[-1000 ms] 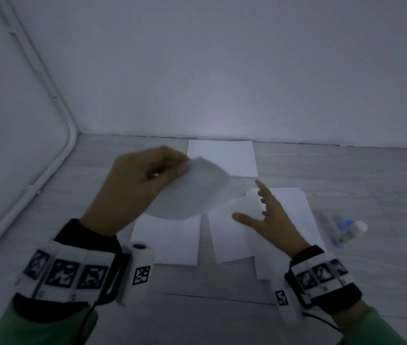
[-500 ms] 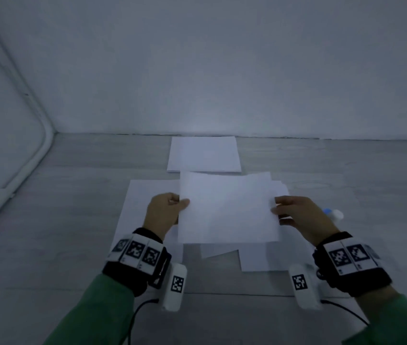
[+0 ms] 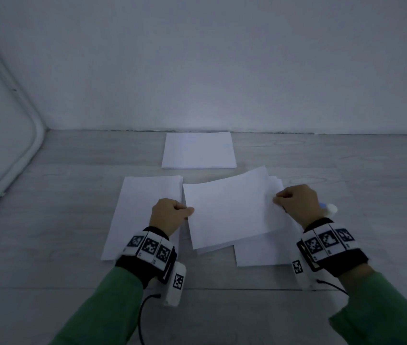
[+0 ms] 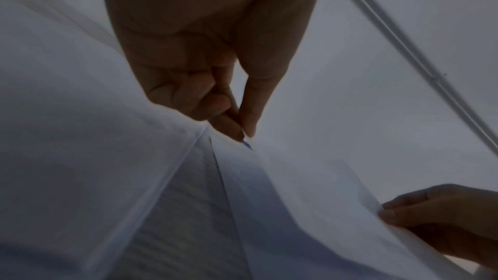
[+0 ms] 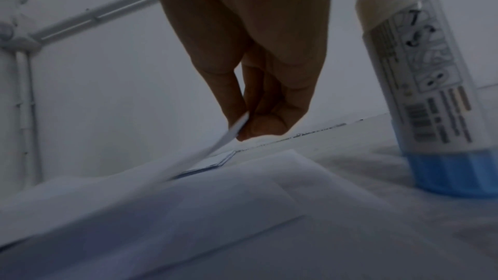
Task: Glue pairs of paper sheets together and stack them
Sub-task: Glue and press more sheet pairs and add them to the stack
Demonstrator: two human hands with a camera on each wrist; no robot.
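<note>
A white paper sheet (image 3: 229,207) hangs just above the floor, held by both hands. My left hand (image 3: 172,212) pinches its left edge between thumb and forefinger, which the left wrist view shows close up as the left hand (image 4: 242,133) on the sheet (image 4: 310,188). My right hand (image 3: 294,202) pinches the right edge; the right wrist view shows the right hand (image 5: 242,127) with the sheet (image 5: 161,169) between thumb and fingers. More loose sheets (image 3: 264,252) lie underneath. A glue stick (image 3: 329,208) lies just right of my right hand, also in the right wrist view (image 5: 420,84).
A stack of paper (image 3: 198,150) lies by the far wall. Another stack of sheets (image 3: 142,210) lies on the floor to the left, partly under my left wrist. A white pipe (image 3: 10,155) runs along the left wall. The floor (image 3: 222,314) is grey wood.
A second ago only my left hand held the sheet, raised and curled. Both hands took its edges, brought it lower over the loose sheets, and it now tilts slightly.
</note>
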